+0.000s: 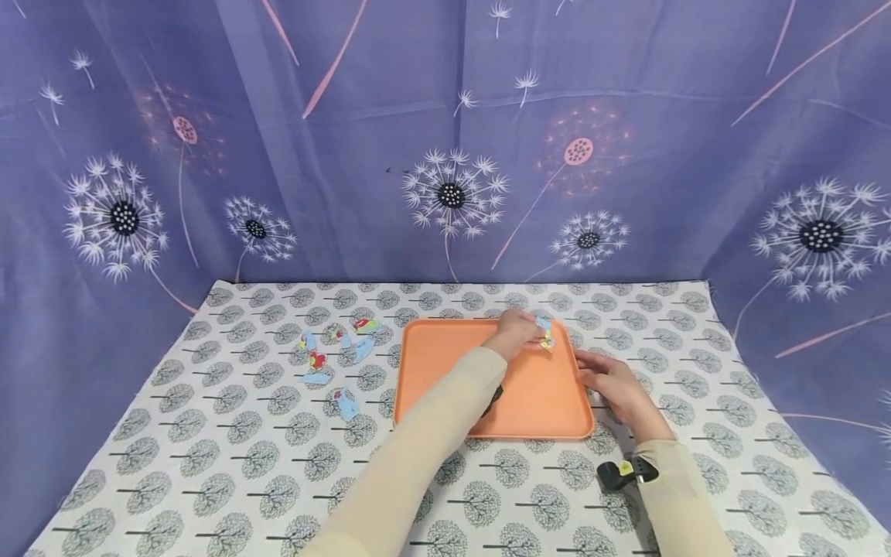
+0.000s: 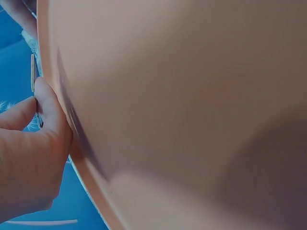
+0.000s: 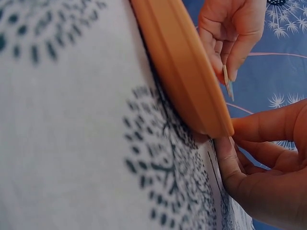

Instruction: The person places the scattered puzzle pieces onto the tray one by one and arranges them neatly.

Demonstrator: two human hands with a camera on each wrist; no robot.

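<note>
My left hand (image 1: 517, 331) reaches over the far right part of the orange tray (image 1: 543, 402). Between thumb and fingers it pinches a flat puzzle piece (image 1: 546, 339) with light blue and yellow print; the left wrist view catches this piece (image 2: 33, 72) nearly edge-on. At the tray's right side, my right hand (image 1: 619, 391) grips the rim, one finger on its top edge and the thumb low on the outside, close to the cloth. The right wrist view shows the tray (image 3: 184, 67) side-on, with the left hand (image 3: 233, 31) and its piece beyond.
Left of the tray lie several loose puzzle pieces, among them a red one (image 1: 316, 360), a blue one (image 1: 363, 350) and a red-and-green one (image 1: 366, 326). A tree-print cloth (image 1: 230, 464) covers the table. Behind it hangs a purple dandelion curtain (image 1: 362, 170).
</note>
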